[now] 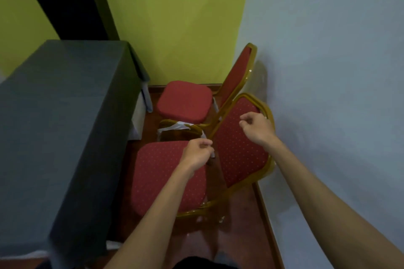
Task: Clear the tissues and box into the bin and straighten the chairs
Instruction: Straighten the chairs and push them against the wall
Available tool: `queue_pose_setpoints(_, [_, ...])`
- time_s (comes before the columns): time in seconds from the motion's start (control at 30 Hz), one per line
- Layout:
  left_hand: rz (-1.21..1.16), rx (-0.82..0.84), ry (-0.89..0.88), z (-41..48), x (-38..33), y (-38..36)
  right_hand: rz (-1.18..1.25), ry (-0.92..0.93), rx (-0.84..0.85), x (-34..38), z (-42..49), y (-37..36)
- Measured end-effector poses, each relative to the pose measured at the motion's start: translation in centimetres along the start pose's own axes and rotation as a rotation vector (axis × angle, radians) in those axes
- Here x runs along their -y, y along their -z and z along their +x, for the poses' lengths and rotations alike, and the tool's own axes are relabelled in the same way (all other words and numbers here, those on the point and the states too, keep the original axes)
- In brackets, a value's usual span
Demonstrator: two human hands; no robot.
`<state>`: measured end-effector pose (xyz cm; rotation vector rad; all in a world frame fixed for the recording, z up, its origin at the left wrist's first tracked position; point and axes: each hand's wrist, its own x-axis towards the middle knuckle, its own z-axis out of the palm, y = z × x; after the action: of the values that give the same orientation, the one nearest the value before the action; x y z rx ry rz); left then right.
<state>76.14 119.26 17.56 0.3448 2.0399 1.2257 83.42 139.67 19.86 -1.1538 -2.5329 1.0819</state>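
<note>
Two red padded chairs with gold frames stand in the corner. The near chair's dotted seat (168,174) is below my hands, and its backrest (240,148) leans toward the white wall. My left hand (196,153) is curled shut where that seat meets the backrest. A small white strip of wrap shows at its fingertips; I cannot tell whether it is pinched. My right hand (256,126) hovers in a loose fist in front of the top of the near backrest, holding nothing. The far chair (184,100) stands behind, facing left. I see no tissues, box or bin.
A table under a dark grey cloth (65,116) fills the left, close to both chairs. The white wall (328,94) runs along the right, right behind the backrests. A green wall (175,28) closes off the far end. Brown floor (240,225) shows between the chair and the wall.
</note>
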Motion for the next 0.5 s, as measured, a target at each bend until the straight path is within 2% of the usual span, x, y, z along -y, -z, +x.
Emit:
queue_pose_setpoints(0.13, [0.072,0.089,-0.023,1.6,-1.4,-3.4,0.015,-0.044,-0.059,-3.3,1.4,2.6])
queue_pose_setpoints(0.23, [0.102,0.094,-0.055,2.8,-2.4,-5.9,-0.031,-0.076,-0.218,-5.4,3.0,3.7])
queue_pose_setpoints(0.3, [0.148,0.085,-0.084,3.5,-2.8,-7.9,-0.025,-0.105,-0.256,-6.5,4.4,4.1])
queue_pose_setpoints(0.37, [0.196,0.103,-0.079,4.1,-3.0,-10.4,0.018,-0.155,-0.149,-7.5,6.4,4.3])
queue_pose_setpoints(0.5, [0.248,0.114,-0.006,4.9,-3.5,-16.5,0.242,-0.229,0.194,-9.5,10.1,4.7])
